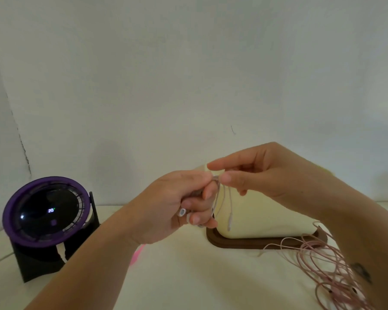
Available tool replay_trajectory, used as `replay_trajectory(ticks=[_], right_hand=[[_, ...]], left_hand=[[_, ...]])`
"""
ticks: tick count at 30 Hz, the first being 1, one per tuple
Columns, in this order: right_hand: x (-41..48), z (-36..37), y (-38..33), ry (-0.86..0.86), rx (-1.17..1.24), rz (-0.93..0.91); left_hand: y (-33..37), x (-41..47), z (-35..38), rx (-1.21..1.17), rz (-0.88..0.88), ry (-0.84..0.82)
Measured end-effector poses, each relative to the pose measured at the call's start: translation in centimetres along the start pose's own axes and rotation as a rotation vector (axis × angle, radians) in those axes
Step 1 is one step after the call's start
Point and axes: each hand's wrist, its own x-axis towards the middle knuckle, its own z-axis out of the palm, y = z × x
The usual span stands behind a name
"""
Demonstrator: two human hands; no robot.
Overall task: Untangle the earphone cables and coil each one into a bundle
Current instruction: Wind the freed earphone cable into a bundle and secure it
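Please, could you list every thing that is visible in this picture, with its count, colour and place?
fan: one, purple and black, on the table, left.
box: one, cream on a brown base, behind the hands.
pink cables: tangled pile, count unclear, on the table, right.
white cable: one, held in the air, ends hanging.
pink strip: one, under the left forearm, mostly hidden.
table: one, cream-white.
wall: white, behind everything.
left hand: grips the white cable's loops.
right hand: pinches the white cable at its top.
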Motion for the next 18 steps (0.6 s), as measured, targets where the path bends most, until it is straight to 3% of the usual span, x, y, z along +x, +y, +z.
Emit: replay_trajectory(ticks=[3,13,16,18], right_hand=[[0.15,0.15,0.5,-0.116,0.112,0.014],[0.01,0.14,0.48,-0.193,0.262,0.082],[-0.05,0.12,0.16,-0.142,0.192,0.053],[-0.04,0.08,0.0,-0.067,0.137,0.039]], left_hand=[[-0.08,0.0,-0.07,-0.032,0.016,-0.066],[-0.21,0.12,-0.57,-0.254,0.053,-0.294],[-0.2,0.08,-0.33,-0.268,0.069,-0.261],[-0.06,0.14,0.16,-0.249,0.087,-0.122]])
